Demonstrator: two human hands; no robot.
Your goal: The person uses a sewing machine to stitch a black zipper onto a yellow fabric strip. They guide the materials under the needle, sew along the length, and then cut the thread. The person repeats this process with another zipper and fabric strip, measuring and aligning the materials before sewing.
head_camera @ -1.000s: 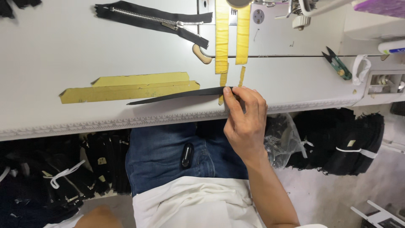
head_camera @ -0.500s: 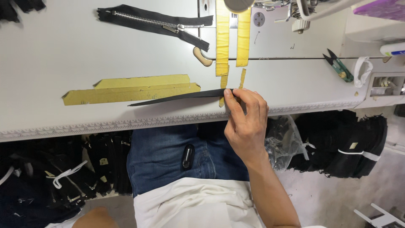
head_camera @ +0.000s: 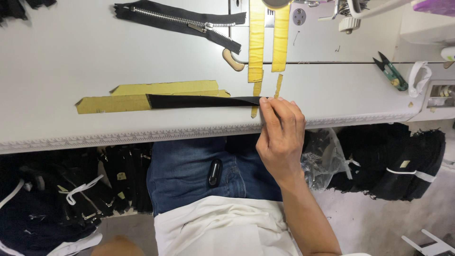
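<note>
1. Black fabric is the work here: a narrow black strip lies flat on the white table, its left part over the yellow tape stuck there, its right end under the right hand.

2. Compared with a second ago, the strip sits differently. Then it ran at a slight slant, its left tip just below the tape's lower edge. Now it is level and higher, with the left end overlapping the tape's right half.

3. My reading is that the strip is being lined up along the tape, so the placing step looks close to done.

4. The strip's long axis runs left to right, roughly parallel to the table's front edge. Its left end looks cut on a slant; the right end narrows toward the fingers.

5. The right hand's fingertips are together on the strip's right end. Whether they pinch it or only press it to the table I cannot tell, since the hand covers that end.

6. The left hand is not in view.

7. Further back, from left to right: a black zipper with metal teeth, two vertical yellow tapes, and green snips near the right edge.

8. Below the table, bundles of dark cloth hang on both sides of the person's blue jeans.
</note>
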